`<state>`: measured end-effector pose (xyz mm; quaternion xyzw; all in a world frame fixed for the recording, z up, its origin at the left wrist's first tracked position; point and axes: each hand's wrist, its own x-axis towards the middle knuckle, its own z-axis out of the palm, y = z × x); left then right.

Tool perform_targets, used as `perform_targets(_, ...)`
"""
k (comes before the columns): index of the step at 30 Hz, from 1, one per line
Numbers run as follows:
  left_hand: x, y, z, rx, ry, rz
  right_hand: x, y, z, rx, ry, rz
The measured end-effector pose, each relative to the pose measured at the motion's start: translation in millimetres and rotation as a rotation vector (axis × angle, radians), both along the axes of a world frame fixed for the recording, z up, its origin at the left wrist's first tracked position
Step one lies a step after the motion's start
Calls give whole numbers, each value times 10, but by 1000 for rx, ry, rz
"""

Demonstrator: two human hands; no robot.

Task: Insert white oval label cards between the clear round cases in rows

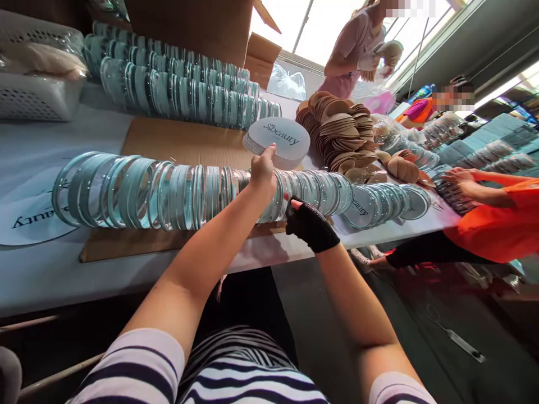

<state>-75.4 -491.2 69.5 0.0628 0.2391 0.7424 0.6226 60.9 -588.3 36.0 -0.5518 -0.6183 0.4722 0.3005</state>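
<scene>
My left hand (261, 168) grips the near edge of a stack of round pale cards printed "Sbeauty" (278, 140), holding it above the table. My right hand (310, 224), in a black fingerless glove, rests against a long row of clear round compact cases (177, 191) standing on edge along a cardboard sheet (168, 143). Whether its fingers hold a case I cannot tell. More cases with printed lids (379, 203) continue the row to the right.
Two more rows of clear cases (177, 84) lie further back, beside white baskets (37, 95) and a cardboard box (202, 25). Tan round puffs (341, 132) are piled to the right. A person in orange (497, 221) and a person in pink (357, 50) work nearby.
</scene>
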Motion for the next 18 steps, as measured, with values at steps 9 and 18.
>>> perform_targets(9, 25, -359, -57, 275, 342, 19, 323, 610, 622, 842, -364, -375)
perform_targets(18, -210, -795, -204, 227, 515, -18, -395, -12, 510, 971, -524, -357)
